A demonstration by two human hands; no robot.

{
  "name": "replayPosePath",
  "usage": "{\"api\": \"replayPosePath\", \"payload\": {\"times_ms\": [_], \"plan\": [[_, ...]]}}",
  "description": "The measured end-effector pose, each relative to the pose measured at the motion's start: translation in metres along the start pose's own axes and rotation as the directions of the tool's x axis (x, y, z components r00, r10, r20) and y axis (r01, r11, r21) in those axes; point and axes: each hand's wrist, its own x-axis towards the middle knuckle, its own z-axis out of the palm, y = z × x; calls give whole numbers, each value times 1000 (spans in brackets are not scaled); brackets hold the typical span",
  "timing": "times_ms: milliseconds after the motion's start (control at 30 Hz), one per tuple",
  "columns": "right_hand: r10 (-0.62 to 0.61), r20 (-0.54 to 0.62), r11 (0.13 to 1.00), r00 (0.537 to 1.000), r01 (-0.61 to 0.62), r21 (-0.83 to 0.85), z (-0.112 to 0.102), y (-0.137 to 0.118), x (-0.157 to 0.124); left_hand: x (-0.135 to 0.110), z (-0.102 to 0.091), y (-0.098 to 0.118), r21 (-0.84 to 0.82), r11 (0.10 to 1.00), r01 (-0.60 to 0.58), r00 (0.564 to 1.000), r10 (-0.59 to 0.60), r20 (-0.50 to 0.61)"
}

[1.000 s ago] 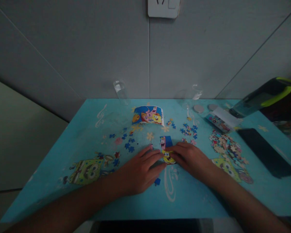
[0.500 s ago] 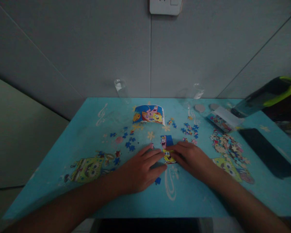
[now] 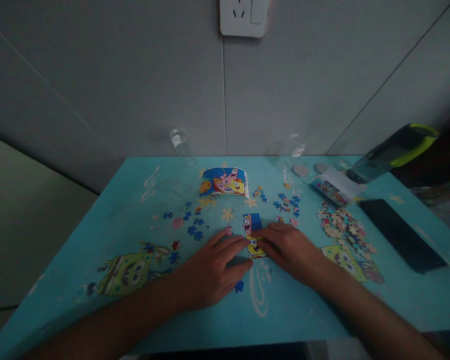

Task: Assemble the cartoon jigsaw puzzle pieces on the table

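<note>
Flat and loosely spread, your left hand (image 3: 213, 270) and right hand (image 3: 290, 247) grasp nothing; their fingertips meet from either side on the near end of the small joined puzzle strip (image 3: 252, 223), which lies on the blue table (image 3: 195, 320) between them. Judging by that pose, a piece is being seated there: pin the strip with one hand and press straight down with the pads of the other, so the joined rows do not buckle or slide. Far right of the strip lies a dark phone (image 3: 399, 234). Beyond the strip stands the curved picture card (image 3: 224, 181), to its right a heap of mixed pieces (image 3: 343, 227), to its left scattered blue pieces (image 3: 193, 227), and just nearer you a single blue piece (image 3: 239, 286). Your fingers cover the joint itself, so you cannot tell whether it sits flush, and the dim light blurs the prints.
</note>
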Motion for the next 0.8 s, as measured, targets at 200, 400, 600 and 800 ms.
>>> {"api": "replayPosePath", "payload": {"times_ms": [200, 400, 600, 800], "plan": [[-25, -10, 1000, 1000, 25, -7, -4, -6, 2, -1, -2, -1, 16, 1000, -23, 1000, 23, -6], [41, -188, 999, 981, -35, 33, -17, 4, 1, 0, -4, 0, 55, 997, -56, 998, 57, -19], [252, -438, 964, 863, -263, 38, -34, 36, 0, -1, -6, -2, 84, 989, -123, 987, 131, -95], [344, -425, 930, 837, -366, 31, -37, 48, 3, -6, -15, -13, 78, 966, -247, 950, 257, -177]]}}
